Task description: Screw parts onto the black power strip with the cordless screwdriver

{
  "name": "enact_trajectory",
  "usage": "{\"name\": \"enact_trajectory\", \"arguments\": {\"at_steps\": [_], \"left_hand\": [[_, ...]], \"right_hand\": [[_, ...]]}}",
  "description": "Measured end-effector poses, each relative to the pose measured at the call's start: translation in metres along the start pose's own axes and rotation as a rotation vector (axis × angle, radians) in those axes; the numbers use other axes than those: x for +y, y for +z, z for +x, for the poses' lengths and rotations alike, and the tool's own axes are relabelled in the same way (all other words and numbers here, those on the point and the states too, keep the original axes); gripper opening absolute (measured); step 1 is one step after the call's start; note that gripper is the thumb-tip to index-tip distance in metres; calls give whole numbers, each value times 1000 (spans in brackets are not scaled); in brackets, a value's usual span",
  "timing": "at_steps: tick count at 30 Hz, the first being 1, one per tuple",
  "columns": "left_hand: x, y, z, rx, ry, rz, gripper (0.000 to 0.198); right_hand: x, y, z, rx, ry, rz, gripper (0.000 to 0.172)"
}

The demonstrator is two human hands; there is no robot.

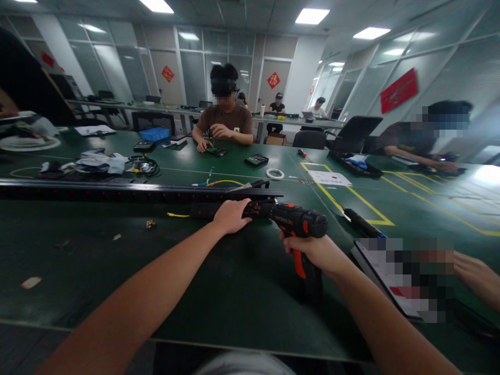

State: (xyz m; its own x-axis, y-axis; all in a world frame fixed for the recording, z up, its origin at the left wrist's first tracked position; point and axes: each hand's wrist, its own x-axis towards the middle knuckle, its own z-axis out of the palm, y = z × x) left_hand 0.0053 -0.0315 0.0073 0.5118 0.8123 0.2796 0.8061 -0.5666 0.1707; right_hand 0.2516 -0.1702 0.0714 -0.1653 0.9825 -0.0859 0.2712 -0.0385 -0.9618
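My right hand (308,250) is wrapped round the handle of a black and orange power drill (299,219), whose nose points left. Resting on a black part at the right end of a long black metal rail (117,192), my left hand (232,216) has its fingers beside the drill's nose. The drill's tip and the fingertips of that hand are hard to make out. A yellow-tipped cable (178,214) sticks out left of the black part. Small brass-coloured screws (150,224) lie in a pile on the green table (156,291).
Across the table a person (224,114) handles a small circuit device. A white tape roll (275,174), a paper sheet (330,178) and a screwdriver (302,153) lie beyond the rail. Bagged cables (101,162) are at left; another person's hand (476,276) is at right, by a tablet.
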Motion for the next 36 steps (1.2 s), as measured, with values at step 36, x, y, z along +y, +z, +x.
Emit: {"name": "enact_trajectory", "arguments": {"at_steps": [36], "left_hand": [[2, -2, -1, 6, -12, -13, 68]], "right_hand": [[-10, 3, -4, -15, 27, -43, 12]]}}
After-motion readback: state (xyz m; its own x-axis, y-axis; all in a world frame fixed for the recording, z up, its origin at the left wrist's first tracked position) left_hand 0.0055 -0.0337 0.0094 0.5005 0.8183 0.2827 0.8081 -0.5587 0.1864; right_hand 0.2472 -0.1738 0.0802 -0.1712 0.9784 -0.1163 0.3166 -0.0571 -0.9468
